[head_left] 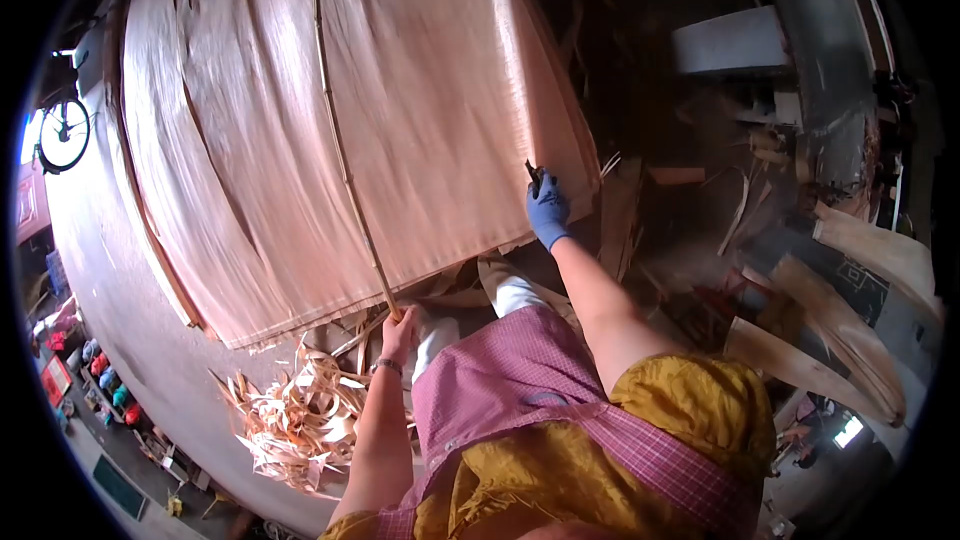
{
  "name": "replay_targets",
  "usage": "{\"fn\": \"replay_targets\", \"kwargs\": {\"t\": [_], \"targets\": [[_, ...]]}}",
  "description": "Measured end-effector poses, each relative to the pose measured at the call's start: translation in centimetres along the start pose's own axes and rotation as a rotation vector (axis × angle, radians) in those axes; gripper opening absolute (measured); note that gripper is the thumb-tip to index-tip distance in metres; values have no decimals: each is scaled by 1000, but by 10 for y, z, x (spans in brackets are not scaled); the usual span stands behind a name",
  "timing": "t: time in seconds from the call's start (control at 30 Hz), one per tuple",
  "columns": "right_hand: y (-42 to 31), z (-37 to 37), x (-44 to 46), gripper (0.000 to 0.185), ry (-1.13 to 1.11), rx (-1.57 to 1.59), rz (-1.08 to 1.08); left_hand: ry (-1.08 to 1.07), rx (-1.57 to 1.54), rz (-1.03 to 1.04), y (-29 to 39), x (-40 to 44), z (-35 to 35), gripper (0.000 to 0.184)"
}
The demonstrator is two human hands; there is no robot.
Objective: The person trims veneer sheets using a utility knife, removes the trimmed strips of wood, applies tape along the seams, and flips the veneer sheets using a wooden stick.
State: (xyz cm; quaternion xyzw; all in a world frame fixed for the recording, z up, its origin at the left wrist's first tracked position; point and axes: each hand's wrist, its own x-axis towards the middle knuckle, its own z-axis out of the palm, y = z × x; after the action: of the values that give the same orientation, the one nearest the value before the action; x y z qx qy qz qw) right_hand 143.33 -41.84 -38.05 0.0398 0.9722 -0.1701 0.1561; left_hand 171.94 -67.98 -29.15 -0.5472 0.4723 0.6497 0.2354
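A wide stack of thin, pale pink-brown wood veneer sheets [430, 120] spreads out in front of me. My left hand [402, 328] is bare and closed around the near end of a long, thin bamboo stick [345, 172], which runs away from me across the top sheet. At the right part of the stack, my right hand [547, 212], in a blue glove, grips a small dark tool [534, 176]. Its kind cannot be made out. The right hand is over the sheets; whether the tool touches them is unclear.
A heap of curled veneer scraps [300, 420] lies on the floor left of my legs. Loose veneer strips [815, 370] lean at the right. A bicycle wheel [64, 136] shows at far left, and several colourful items [112, 380] line the lower left.
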Motion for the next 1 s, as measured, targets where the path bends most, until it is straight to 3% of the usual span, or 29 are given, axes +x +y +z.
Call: {"fn": "replay_targets", "kwargs": {"t": [0.07, 0.17, 0.23, 0.33, 0.37, 0.5, 0.53, 0.57, 0.63, 0.73, 0.83, 0.87, 0.97, 1.0], "targets": [[-1, 2, -4, 49, 11, 47, -47, -20, -24, -27, 6, 0, -1, 20], [-25, -3, -18, 56, -99, 139, -230, 195, -121, 450, -32, 41, -5, 22], [-57, -1, -30, 63, -310, 185, -230, 387, -23, 528, 1, 24, -4, 29], [-122, 16, -70, 68, -380, 563, -405, 349, 22, 439, -21, 56, -33, 42], [-150, 24, -82, 70, -376, 638, -490, 362, 188, 365, -12, 51, -38, 43], [-270, 39, -121, 67, -750, 652, -526, 298, 500, 345, -3, 48, -69, 36], [-304, 27, -132, 67, -823, 567, -547, 240, 501, 224, -9, 60, -80, 42], [-335, 19, -141, 66, -893, 476, -562, 194, 527, 265, -6, 57, -89, 46], [-366, 47, -157, 67, -903, 655, -729, 98, 581, 338, -4, 47, -102, 53], [-396, 60, -177, 70, -1082, 729, -724, 5, 445, 378, -25, 58, -106, 66], [-399, 56, -194, 71, -1144, 755, -674, -9, 273, 372, -42, 59, -92, 57], [-390, 64, -198, 71, -1148, 775, -666, -169, 263, 335, -29, 47, -92, 43], [-370, 81, -206, 72, -1119, 806, -587, -165, 55, 346, -31, 37, -72, 36], [-362, 89, -207, 72, -1094, 830, -555, -35, -97, 467, -31, 23, -59, 43]]}}
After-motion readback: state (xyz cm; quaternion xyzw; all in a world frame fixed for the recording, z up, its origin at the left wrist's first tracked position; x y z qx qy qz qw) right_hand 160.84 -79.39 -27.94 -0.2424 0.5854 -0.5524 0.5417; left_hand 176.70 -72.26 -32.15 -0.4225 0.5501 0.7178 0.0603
